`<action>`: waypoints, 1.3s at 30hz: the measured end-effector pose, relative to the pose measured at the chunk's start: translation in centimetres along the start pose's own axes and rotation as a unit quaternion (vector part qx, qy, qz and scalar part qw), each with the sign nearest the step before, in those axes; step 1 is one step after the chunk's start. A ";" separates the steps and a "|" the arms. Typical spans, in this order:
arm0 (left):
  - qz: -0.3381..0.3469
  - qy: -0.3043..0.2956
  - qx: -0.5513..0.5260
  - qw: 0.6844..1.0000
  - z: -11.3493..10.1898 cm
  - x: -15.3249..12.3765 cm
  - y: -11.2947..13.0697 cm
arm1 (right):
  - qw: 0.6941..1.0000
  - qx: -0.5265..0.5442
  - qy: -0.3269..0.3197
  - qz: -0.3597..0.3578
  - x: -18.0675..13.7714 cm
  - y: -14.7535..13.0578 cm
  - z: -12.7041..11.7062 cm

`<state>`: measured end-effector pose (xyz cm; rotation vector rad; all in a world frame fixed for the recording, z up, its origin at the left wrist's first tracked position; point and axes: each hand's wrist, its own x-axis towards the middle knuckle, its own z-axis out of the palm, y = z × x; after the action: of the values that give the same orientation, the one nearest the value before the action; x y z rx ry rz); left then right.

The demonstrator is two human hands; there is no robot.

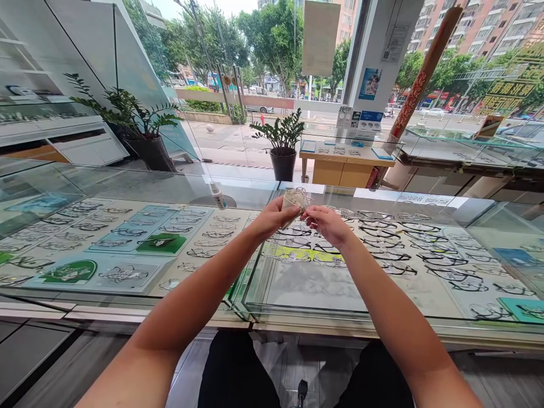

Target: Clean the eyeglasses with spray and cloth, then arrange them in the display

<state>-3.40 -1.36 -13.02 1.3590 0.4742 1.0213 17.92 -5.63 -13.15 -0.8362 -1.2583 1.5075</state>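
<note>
Over the glass counter, my left hand (271,217) is closed round a small pale container (293,199), cup-like or a bag, with thin wiry bits sticking out at its top. Close beside it on the right, my right hand (330,224) has its fingers pinched together at the container's edge. What those fingertips hold is too small to make out. Beneath both hands, rows of eyeglasses (385,231) lie inside the glass display case (297,292).
A small white spray bottle (218,196) stands on the counter left of my hands. More eyeglasses fill the left case, some on a green mat (161,243). Beyond the counter are a potted plant (283,158) and a wooden display table (344,170) by the window.
</note>
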 end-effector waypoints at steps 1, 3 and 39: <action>0.001 0.000 0.007 1.000 0.0 0.0 0.1 | 1.000 -0.001 -0.004 0.000 0.0 0.1 0.0; 0.004 0.010 0.024 1.000 0.2 -0.1 0.2 | 1.000 -0.002 -0.015 0.001 0.1 0.2 -0.1; -0.008 0.014 -0.004 1.000 1.3 -0.4 0.6 | 0.999 -0.035 -0.021 -0.013 -0.1 0.2 0.7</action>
<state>-2.72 -2.48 -12.31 1.3340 0.4996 1.0294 17.30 -5.91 -13.15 -0.8334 -1.3540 1.4737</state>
